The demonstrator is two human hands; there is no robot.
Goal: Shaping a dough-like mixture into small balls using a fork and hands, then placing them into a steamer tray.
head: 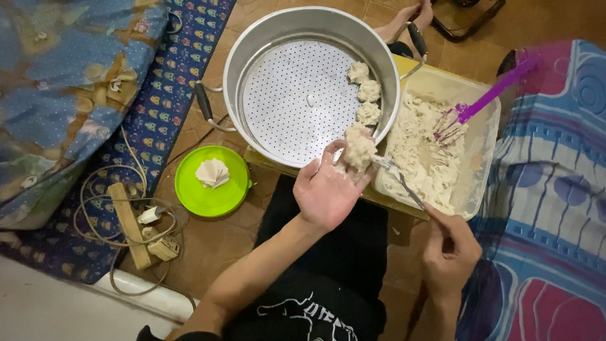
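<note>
My left hand [325, 189] is palm up over the near rim of a large metal steamer pot [252, 47], cradling a pale filled dumpling [358, 148] on its fingers. My right hand [449, 249] grips a metal spoon [399, 180] whose tip touches the dumpling. Three finished dumplings [366, 91] sit in a row on the perforated steamer tray [293, 101], along its right side. To the right, a clear plastic tub [483, 158] holds pale minced filling [423, 158] with a purple whisk [470, 110] resting in it.
A green lid [202, 199] carrying a stack of dumpling wrappers [213, 172] lies on the floor left of the pot. Tangled cords and a power strip [136, 227] are further left, beside a patterned mattress [63, 82]. Striped fabric [555, 189] is on the right. Someone's foot [404, 19] shows behind the pot.
</note>
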